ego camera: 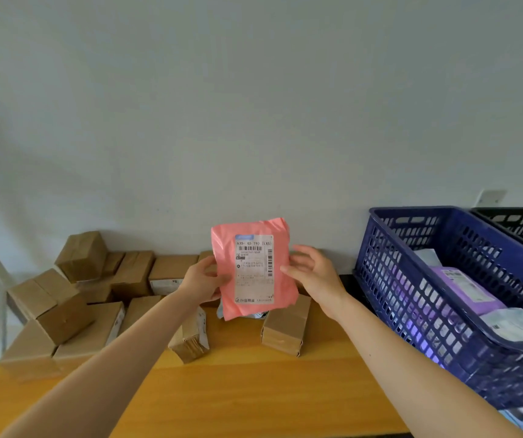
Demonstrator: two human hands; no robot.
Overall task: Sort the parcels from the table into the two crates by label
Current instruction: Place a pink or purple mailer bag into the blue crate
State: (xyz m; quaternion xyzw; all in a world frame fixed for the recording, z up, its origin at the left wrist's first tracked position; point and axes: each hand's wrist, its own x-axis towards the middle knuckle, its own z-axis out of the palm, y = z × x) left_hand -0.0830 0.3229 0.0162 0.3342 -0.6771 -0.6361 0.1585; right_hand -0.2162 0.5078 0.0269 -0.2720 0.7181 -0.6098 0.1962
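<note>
The person holds a pink parcel (253,270) upright above the desk (253,393), its white label (254,254) turned towards their face, evidently to read where it belongs. The left hand (201,281) grips its left edge, thumb on the front and fingers tucked behind. The right hand (312,276) is loose and spread, only its thumb touching the right edge to steady the bag. Below and to the left, brown cardboard boxes (64,305) are piled on the desk, waiting their turn. At the right stands the blue crate (411,213), already holding a purple parcel (465,289) and white ones, with a black crate (513,222) beyond it.
</note>
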